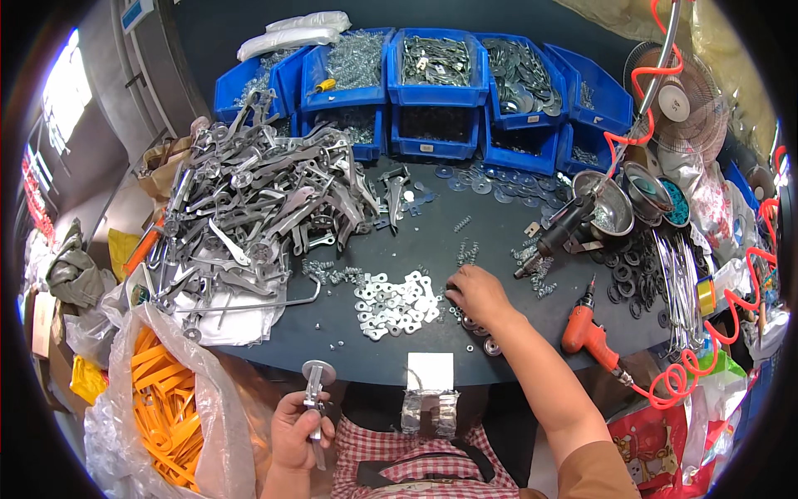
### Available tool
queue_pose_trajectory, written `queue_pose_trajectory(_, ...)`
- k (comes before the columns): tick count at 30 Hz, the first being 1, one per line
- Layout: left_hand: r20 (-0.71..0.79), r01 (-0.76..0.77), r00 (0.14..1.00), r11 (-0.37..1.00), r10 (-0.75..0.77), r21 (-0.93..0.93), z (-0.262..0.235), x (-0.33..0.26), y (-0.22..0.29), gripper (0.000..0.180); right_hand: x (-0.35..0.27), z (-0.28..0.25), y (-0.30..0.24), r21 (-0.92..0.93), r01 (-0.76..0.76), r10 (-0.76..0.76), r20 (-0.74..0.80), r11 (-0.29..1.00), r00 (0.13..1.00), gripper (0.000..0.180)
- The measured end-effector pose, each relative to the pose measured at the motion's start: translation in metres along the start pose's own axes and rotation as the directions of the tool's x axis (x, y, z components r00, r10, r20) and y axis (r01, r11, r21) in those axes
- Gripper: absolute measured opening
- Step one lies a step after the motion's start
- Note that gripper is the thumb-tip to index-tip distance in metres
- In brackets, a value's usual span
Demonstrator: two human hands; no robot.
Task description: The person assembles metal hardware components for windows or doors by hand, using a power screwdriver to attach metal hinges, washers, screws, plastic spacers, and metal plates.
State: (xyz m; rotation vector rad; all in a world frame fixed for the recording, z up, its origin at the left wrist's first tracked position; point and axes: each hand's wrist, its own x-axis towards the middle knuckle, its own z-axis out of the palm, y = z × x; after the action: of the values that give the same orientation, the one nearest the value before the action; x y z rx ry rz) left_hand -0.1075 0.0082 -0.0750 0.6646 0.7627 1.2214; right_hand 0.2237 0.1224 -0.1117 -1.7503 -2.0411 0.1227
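The left hand [298,431] had its fingers clamped on a flat metal bracket [316,389] with a round disc end, held below the near edge of the surface [465,208]. The right hand [478,293] rested with fingers curled together on small dark round parts, just right of a heap of shiny flat washers [396,305]. A careless sweep there could probably scatter the smooth, loose washers off the near edge.

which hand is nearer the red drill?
Right. The right hand rests on the table, left of the red drill. The left hand is far off, below the table edge, holding a metal part.
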Motion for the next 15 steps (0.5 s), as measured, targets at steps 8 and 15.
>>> queue_pose_trajectory(8,0.009,0.012,1.0,1.0,-0.012,-0.007,0.003,0.002,0.002,0.024,0.005,0.008,-0.003,0.009,0.046,-0.046,0.052,0.999,0.998,0.024)
queue_pose_trajectory(15,0.027,0.029,0.999,0.999,-0.028,-0.032,0.004,0.004,0.002,0.023,0.0,-0.008,0.002,0.165,0.117,-0.134,0.097,0.979,0.986,0.02)
